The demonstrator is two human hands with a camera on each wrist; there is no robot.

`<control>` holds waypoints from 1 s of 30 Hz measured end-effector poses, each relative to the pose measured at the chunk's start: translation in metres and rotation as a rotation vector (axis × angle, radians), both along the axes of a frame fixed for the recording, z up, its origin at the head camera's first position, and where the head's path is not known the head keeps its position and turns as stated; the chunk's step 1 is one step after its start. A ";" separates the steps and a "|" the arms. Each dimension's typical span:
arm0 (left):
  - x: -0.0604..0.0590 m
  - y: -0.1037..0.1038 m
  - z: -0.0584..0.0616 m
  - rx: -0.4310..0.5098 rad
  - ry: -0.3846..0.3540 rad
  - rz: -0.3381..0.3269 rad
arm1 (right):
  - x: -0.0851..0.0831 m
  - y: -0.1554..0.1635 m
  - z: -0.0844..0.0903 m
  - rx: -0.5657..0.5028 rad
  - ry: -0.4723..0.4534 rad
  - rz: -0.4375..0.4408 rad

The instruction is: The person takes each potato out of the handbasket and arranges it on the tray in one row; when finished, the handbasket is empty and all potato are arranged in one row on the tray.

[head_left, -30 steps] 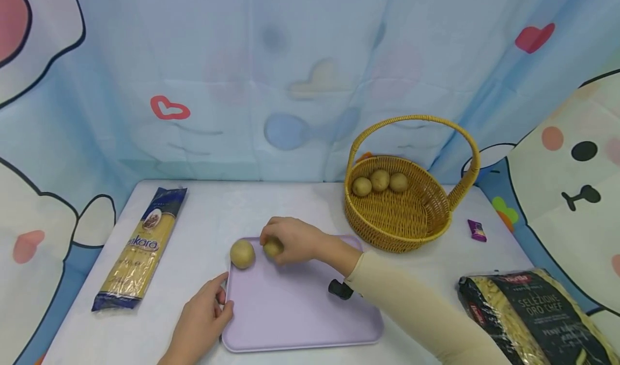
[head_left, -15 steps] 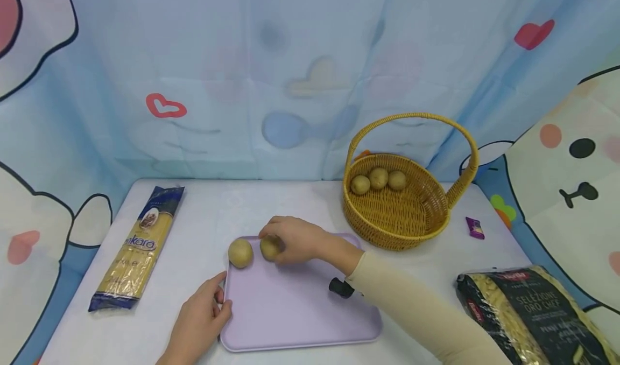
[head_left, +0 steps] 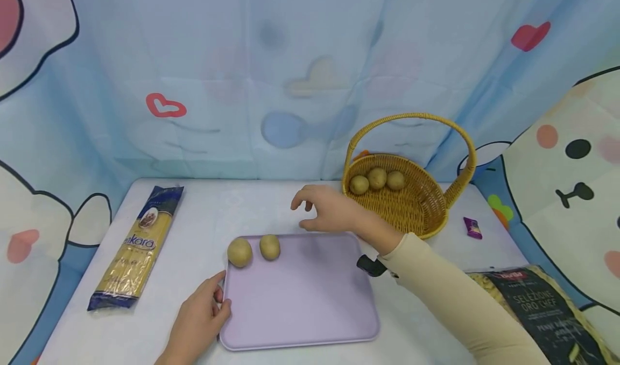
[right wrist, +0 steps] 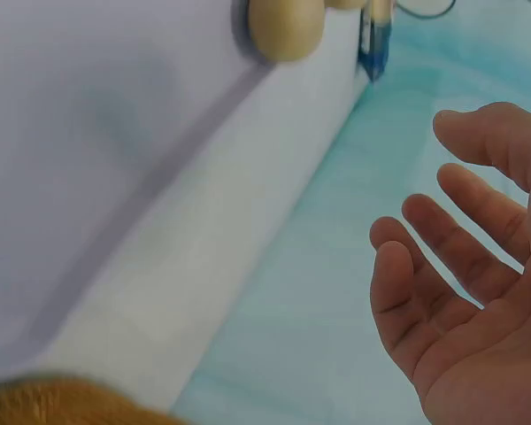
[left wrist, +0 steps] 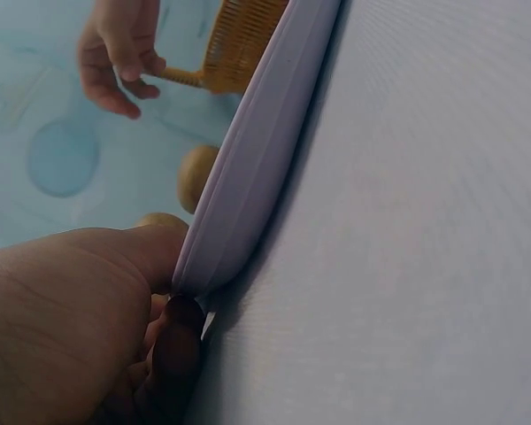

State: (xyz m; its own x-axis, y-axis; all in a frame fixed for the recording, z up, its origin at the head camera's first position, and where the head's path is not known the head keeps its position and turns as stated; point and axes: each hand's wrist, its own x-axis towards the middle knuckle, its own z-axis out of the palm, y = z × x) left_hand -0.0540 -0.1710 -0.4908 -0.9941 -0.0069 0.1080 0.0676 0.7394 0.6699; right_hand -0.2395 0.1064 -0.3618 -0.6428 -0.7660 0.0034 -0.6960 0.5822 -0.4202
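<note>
A lilac tray [head_left: 310, 311] lies on the white table. Two potatoes sit side by side at its far left corner, one [head_left: 239, 252] on the left and one [head_left: 269, 246] on the right; the right wrist view shows a potato [right wrist: 286, 27] on the tray [right wrist: 80, 133]. My left hand [head_left: 198, 322] grips the tray's left rim [left wrist: 248, 177], thumb on top. My right hand [head_left: 322, 210] hovers empty above the table behind the tray, fingers loose [right wrist: 442, 292], between the potatoes and a wicker basket [head_left: 416, 209] holding three potatoes [head_left: 377, 179].
A long spaghetti packet [head_left: 138, 246] lies at the table's left. A dark pasta bag [head_left: 542, 311] sits at the front right. A small purple wrapper [head_left: 472, 227] lies right of the basket. A printed cloth backdrop hangs behind and to both sides.
My right hand let go of the second potato, leaving it on the tray beside the first, and rose back to the right toward the basket. The left hand stayed on the rim.
</note>
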 end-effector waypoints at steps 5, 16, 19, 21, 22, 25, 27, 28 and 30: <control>0.000 0.000 0.002 0.008 -0.009 0.003 | -0.011 0.020 0.009 -0.018 -0.017 -0.051; -0.001 0.000 -0.002 0.032 -0.023 0.007 | -0.035 0.072 0.021 -0.071 -0.054 -0.204; -0.002 0.000 -0.002 0.039 -0.034 0.008 | -0.042 0.084 0.019 -0.037 -0.055 -0.240; -0.002 -0.001 -0.002 0.039 -0.045 0.013 | -0.047 0.091 0.017 -0.002 -0.061 -0.262; -0.002 -0.001 -0.002 0.037 -0.051 0.016 | -0.050 0.094 0.016 0.018 -0.067 -0.271; -0.002 -0.001 -0.002 0.037 -0.062 0.021 | -0.058 0.103 0.012 0.065 -0.079 -0.294; -0.002 -0.001 -0.002 0.040 -0.060 0.022 | -0.064 0.109 0.010 0.077 -0.076 -0.301; -0.002 -0.002 -0.002 0.042 -0.058 0.022 | -0.067 0.111 0.009 0.082 -0.074 -0.309; -0.002 -0.002 -0.002 0.044 -0.051 0.023 | -0.074 0.115 0.007 0.079 -0.065 -0.313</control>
State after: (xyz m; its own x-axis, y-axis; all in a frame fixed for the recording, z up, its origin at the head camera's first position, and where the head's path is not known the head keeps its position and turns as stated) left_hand -0.0561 -0.1727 -0.4928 -0.9979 -0.0336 0.0559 0.0155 0.7101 0.7039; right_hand -0.3131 0.2219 -0.3552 -0.8443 -0.5272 -0.0964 -0.4512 0.7962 -0.4030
